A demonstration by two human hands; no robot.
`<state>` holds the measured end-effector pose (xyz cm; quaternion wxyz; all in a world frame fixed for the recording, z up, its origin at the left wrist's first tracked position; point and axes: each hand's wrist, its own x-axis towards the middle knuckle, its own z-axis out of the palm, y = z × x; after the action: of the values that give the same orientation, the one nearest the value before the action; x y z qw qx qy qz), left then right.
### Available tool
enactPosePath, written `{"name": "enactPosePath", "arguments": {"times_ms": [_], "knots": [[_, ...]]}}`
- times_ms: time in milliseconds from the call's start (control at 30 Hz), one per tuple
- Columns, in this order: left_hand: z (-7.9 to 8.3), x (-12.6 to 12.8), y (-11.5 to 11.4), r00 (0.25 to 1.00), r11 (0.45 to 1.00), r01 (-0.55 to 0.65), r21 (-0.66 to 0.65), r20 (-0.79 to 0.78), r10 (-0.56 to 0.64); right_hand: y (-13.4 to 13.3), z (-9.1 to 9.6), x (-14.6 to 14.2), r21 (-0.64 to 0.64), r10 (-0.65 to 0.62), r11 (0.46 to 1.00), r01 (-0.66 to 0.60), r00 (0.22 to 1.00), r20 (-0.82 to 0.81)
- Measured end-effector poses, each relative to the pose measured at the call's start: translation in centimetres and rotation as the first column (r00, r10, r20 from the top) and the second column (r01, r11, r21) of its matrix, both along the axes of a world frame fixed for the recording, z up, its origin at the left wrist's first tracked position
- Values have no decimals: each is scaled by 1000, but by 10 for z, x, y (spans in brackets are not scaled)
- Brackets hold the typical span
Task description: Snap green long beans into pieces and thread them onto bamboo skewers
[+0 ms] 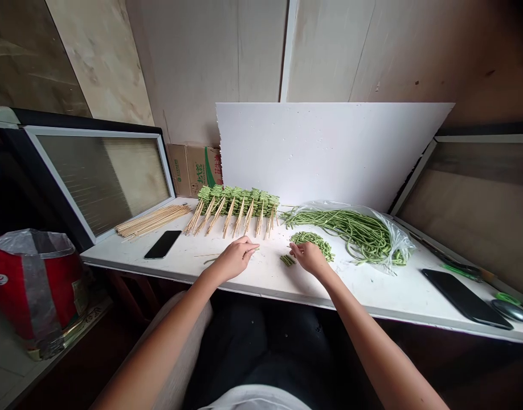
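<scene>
My left hand rests on the white table with its fingers pinched together, apparently on a thin bamboo skewer. My right hand is curled beside a small pile of cut green bean pieces, its fingertips pinching at one. A few cut pieces lie between the two hands. Behind them sits a row of finished bean skewers. Long uncut green beans lie on a clear plastic bag at the right.
Bare bamboo skewers are heaped at the left, next to a black phone. Another dark phone and a mouse lie far right. A white foam board leans behind. A red bin stands left.
</scene>
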<state>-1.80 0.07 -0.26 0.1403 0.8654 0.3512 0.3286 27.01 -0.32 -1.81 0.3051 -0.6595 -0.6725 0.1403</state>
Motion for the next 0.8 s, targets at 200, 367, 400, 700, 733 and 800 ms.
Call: {"name": "enactPosePath", "arguments": {"times_ms": [200,367,400,700,733,800], "knots": [[3,8,-7,994,996,84,25,62,-85,-25,28,-30,144,378,924,-353,899,-220],[5,19,-13,973,994,111,20,202,-112,-38,32,-51,293,475,865,-407,852,-220],[6,19,-14,971,995,102,17,214,-103,-38,32,-52,327,479,856,-399,852,-213],[16,15,-15,981,998,-24,61,196,11,-35,31,-47,410,438,849,-333,878,-194],[17,15,-16,979,997,-17,70,202,2,-36,31,-48,419,452,837,-351,876,-170],[20,17,-19,978,996,11,94,206,-30,-38,31,-51,442,474,813,-378,871,-127]]}}
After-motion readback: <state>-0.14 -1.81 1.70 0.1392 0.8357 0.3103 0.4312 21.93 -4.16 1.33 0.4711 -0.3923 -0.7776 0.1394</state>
